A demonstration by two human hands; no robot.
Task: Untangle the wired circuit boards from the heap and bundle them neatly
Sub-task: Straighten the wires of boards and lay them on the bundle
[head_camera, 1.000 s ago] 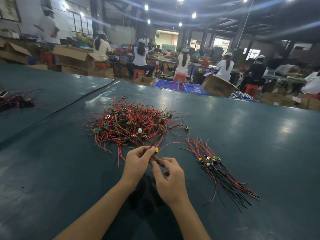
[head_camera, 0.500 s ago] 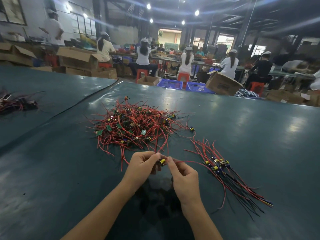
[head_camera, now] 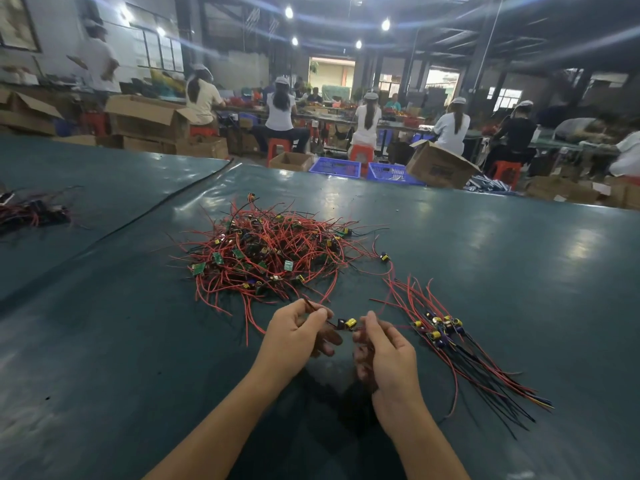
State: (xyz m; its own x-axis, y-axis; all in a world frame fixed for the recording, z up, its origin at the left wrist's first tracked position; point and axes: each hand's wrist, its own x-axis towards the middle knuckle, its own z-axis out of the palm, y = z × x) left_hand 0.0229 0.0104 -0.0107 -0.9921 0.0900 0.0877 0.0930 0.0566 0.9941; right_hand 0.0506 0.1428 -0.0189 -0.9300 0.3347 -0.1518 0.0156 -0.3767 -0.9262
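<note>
Mostly unfinished: seen from the head camera, a large tangled heap (head_camera: 270,254) of red-wired boards sits on the table (head_camera: 138,341). The left hand (head_camera: 298,336) and right hand (head_camera: 391,362) pinch one circuit board (head_camera: 346,323) by its wires between curled fingers. A small straightened bundle (head_camera: 450,344) lies just right.

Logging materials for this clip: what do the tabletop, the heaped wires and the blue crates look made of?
Tabletop: probably vinyl or rubber sheeting, dark teal, semi-gloss; it mirrors the ceiling lights. Heaped wires: flexible red plastic insulation, seemingly, since they curl loosely; the metal inside is unseen. Blue crates: likely moulded plastic, given uniform colour and lattice walls.
</note>
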